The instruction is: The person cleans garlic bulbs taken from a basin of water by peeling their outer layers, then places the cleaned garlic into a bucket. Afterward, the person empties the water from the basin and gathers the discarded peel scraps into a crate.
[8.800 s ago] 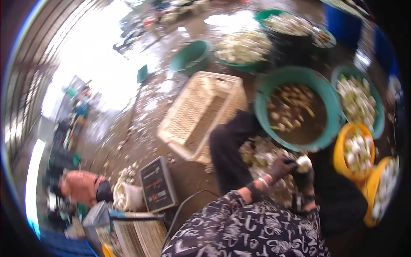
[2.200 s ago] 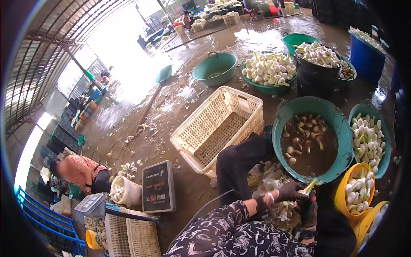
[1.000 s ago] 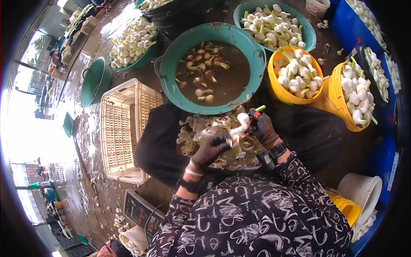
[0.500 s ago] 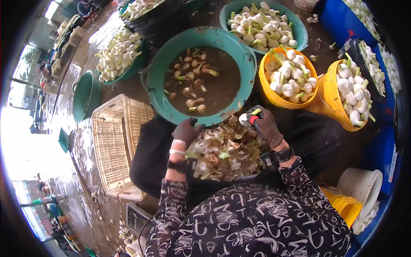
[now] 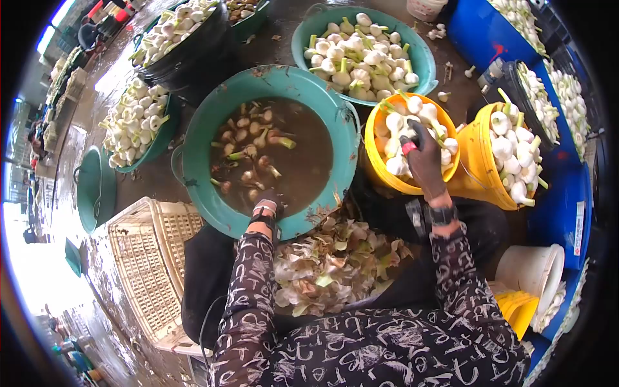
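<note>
My left hand [image 5: 268, 198], in a dark glove, dips into the near side of the green basin [image 5: 193, 138] of muddy water. Unpeeled garlic bulbs [image 5: 245, 132] float there, one right beside this hand; its fingers are hidden from view. My right hand [image 5: 427, 164], gloved with a red band on one finger, is over the yellow bucket [image 5: 374, 158]. Its fingers are apart among white peeled garlic bulbs [image 5: 394, 122] with green stems, and I see none gripped. Below the basin, a heap of garlic skins [image 5: 335, 264] lies in my lap.
A second yellow bucket [image 5: 480, 155] of garlic stands to the right, beside blue bins [image 5: 567, 213]. Behind is another green basin [image 5: 300, 48] of white bulbs. A cream plastic crate [image 5: 151, 271] sits on the left, and a white bucket [image 5: 529, 267] at the lower right.
My right hand has moved from above the skins to the yellow bucket and let go of its garlic bulb. My left hand has gone forward into the basin. The view has shifted.
</note>
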Available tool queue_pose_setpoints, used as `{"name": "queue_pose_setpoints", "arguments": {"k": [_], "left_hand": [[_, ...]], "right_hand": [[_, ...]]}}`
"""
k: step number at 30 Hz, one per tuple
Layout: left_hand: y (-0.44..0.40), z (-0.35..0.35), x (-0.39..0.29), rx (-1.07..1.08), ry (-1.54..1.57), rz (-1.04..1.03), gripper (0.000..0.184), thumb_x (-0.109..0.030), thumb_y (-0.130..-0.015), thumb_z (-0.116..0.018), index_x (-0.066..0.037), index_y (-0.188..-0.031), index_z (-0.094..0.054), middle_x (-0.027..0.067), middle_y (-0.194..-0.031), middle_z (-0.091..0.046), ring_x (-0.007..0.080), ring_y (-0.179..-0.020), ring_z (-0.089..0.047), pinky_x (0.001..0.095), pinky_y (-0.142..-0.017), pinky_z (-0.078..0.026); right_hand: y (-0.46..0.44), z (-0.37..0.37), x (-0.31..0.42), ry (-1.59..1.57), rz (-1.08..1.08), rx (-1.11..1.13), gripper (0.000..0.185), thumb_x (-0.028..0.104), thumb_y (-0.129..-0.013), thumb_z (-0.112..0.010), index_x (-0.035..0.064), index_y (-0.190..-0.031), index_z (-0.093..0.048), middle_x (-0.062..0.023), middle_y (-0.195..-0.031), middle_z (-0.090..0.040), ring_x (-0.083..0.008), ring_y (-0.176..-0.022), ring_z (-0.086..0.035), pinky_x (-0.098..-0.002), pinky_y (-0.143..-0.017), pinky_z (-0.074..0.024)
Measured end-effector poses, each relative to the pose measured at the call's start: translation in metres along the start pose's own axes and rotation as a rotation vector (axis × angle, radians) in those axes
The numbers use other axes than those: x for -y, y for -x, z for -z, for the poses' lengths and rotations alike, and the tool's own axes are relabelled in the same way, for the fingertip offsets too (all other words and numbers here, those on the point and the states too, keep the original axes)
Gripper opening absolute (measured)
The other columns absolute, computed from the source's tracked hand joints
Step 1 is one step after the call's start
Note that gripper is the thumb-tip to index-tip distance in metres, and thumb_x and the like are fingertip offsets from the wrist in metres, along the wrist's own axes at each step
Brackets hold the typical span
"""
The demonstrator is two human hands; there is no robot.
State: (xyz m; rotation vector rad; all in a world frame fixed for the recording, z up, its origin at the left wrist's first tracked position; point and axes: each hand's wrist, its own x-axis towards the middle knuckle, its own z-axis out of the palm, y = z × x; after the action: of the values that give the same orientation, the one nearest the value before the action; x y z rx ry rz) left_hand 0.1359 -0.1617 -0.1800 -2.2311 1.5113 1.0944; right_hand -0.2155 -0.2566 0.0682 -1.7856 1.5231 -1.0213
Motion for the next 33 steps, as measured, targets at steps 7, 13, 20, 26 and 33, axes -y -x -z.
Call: {"name": "queue_pose_setpoints", "arguments": {"k": [7,13,20,26,33], "left_hand": [[0.121,0.033,-0.016,0.148,1.103,-0.146,0.039,-0.022,-0.078,-0.067,-0.003,-0.111,-0.058,0.0027,-0.083,-0.063,0.0113,-0.069,-0.055,0.0236,-0.06,-0.046],[0.235,0.018,-0.068,0.224,1.394,-0.528,0.053,-0.009,-0.079,-0.066,-0.001,-0.127,-0.044,0.0086,-0.115,-0.055,0.0135,-0.086,-0.059,0.0249,-0.074,-0.05],[0.284,-0.004,-0.108,-0.346,0.675,-0.483,0.053,-0.026,-0.072,-0.077,0.002,-0.112,-0.056,0.0117,-0.103,-0.062,0.0152,-0.09,-0.058,0.0293,-0.08,-0.048],[0.301,-0.007,-0.115,-0.404,0.664,-0.473,0.044,-0.025,-0.071,-0.076,0.001,-0.103,-0.061,0.0102,-0.096,-0.064,0.0158,-0.081,-0.061,0.0283,-0.076,-0.049],[0.307,-0.012,-0.116,-0.002,1.352,-0.421,0.054,-0.014,-0.072,-0.075,0.004,-0.117,-0.051,0.0053,-0.099,-0.062,0.0131,-0.087,-0.059,0.027,-0.079,-0.048]], "right_hand": [[0.115,-0.026,0.006,-0.179,-0.108,0.974,0.017,0.016,-0.081,-0.057,0.0042,-0.091,-0.06,-0.0037,-0.08,-0.061,-0.0154,-0.075,-0.058,-0.03,-0.068,-0.0466],[0.164,-0.079,-0.024,-0.668,-0.63,0.755,0.029,0.026,-0.088,-0.055,-0.0019,-0.082,-0.06,0.0008,-0.065,-0.056,-0.0108,-0.054,-0.053,-0.0267,-0.05,-0.0414],[0.178,-0.064,0.014,-0.09,-0.118,0.538,0.032,0.033,-0.082,-0.058,0.0017,-0.079,-0.061,-0.019,-0.064,-0.057,-0.0304,-0.058,-0.055,-0.0378,-0.055,-0.0423],[0.184,-0.049,0.011,-0.276,-0.043,0.632,0.025,0.024,-0.083,-0.057,-0.0005,-0.084,-0.061,-0.0153,-0.066,-0.06,-0.0225,-0.057,-0.055,-0.0344,-0.055,-0.0429],[0.191,-0.034,0.001,-0.958,-0.9,0.809,0.034,0.023,-0.087,-0.054,-0.0023,-0.109,-0.055,-0.0086,-0.084,-0.063,-0.018,-0.062,-0.058,-0.0273,-0.055,-0.0452]]}}
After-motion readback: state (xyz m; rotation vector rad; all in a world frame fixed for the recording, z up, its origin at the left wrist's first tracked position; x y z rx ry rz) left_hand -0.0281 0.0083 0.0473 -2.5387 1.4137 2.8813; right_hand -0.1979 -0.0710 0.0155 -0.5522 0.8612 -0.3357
